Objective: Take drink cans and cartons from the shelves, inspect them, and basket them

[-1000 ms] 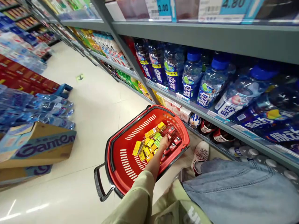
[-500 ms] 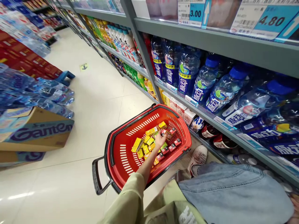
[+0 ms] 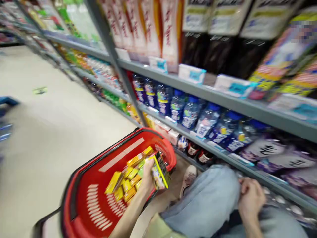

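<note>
My left hand [image 3: 148, 177] grips a small drink carton [image 3: 160, 172] with yellow edges, a dark side and a printed picture. The carton is tilted and raised above the near right side of a red shopping basket [image 3: 81, 172]. Inside the basket lie several yellow drink cartons [image 3: 127, 185], mostly packed together, one leaning. Part of the basket's right side is hidden behind the held carton. My right hand [image 3: 251, 198] rests by my knee in blue denim, its fingers curled in with nothing visible in them.
Along the right runs a grey shelf rack [image 3: 223, 99] with blue-capped bottles [image 3: 190, 112] low down and tall boxes [image 3: 170, 33] above. My shoe [image 3: 189, 178] stands between basket and rack. Pale floor [image 3: 54, 125] stretches left, with a blue pallet corner [image 3: 8, 100].
My left hand has lifted a carton up from among the others in the basket. The view has swung right and up, and my right hand now shows fully by my knee.
</note>
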Demonstrator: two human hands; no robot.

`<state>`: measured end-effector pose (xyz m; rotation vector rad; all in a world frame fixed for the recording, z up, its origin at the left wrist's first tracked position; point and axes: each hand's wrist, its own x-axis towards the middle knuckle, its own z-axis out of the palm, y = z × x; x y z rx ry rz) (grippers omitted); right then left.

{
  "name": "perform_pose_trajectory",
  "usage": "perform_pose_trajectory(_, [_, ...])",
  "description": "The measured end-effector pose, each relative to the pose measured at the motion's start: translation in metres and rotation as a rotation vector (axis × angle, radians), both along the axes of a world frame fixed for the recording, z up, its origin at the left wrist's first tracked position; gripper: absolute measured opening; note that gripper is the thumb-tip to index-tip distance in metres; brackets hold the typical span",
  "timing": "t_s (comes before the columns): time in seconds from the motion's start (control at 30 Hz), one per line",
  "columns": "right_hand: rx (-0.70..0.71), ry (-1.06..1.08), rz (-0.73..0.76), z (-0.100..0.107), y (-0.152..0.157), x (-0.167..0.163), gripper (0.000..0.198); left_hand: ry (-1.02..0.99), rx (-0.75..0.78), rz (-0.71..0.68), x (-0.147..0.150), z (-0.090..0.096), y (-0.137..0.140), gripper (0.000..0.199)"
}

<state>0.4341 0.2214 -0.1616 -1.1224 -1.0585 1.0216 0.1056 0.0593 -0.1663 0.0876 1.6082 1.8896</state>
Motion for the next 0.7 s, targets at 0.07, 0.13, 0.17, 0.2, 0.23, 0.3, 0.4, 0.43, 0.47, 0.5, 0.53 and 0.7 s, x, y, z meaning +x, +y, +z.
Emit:
perform_pose_trajectory(0.07, [0.016,-0.093,0.016,0.003,-0.01,-0.008,0.048,-0.222,0.108,-0.187,0.024,0.019,0.015,0.06])
perform_pose_trajectory(0.13, [-0.016,-0.094,0.118,0.008,-0.014,-0.009,0.047,-0.32,0.204,-0.438,0.048,0.04,0.038,0.063])
perform_pose_trajectory(0.17, [-0.034,-0.059,0.176,0.01,-0.016,-0.008,0.045,-0.325,0.258,-0.573,0.062,0.053,0.052,0.064])
perform_pose_trajectory(0.2, [-0.056,-0.012,0.24,0.011,-0.017,-0.004,0.045,-0.308,0.319,-0.705,0.077,0.066,0.066,0.063])
perform_pose_trajectory(0.23, [-0.089,0.041,0.315,0.012,-0.019,0.001,0.047,-0.272,0.39,-0.828,0.094,0.079,0.081,0.061])
perform_pose_trajectory(0.3, [-0.18,0.169,0.443,0.013,-0.026,0.012,0.054,-0.163,0.554,-1.02,0.132,0.104,0.109,0.052])
perform_pose_trajectory(0.4, [-0.311,0.391,0.485,0.016,-0.039,0.027,0.059,-0.09,0.675,-1.256,0.192,0.125,0.142,0.046])
perform_pose_trajectory(0.43, [-0.334,0.454,0.472,0.018,-0.043,0.032,0.057,-0.091,0.69,-1.302,0.21,0.127,0.151,0.048])
perform_pose_trajectory(0.47, [-0.352,0.507,0.473,0.02,-0.046,0.036,0.057,-0.082,0.662,-1.369,0.226,0.127,0.158,0.05])
perform_pose_trajectory(0.5, [-0.359,0.55,0.461,0.022,-0.048,0.041,0.058,-0.06,0.631,-1.418,0.24,0.126,0.165,0.052])
perform_pose_trajectory(0.53, [-0.36,0.58,0.445,0.024,-0.05,0.046,0.06,-0.021,0.601,-1.47,0.253,0.124,0.171,0.053])
perform_pose_trajectory(0.7, [-0.342,0.736,0.329,0.023,-0.054,0.066,0.07,0.071,0.509,-1.738,0.286,0.111,0.194,0.053])
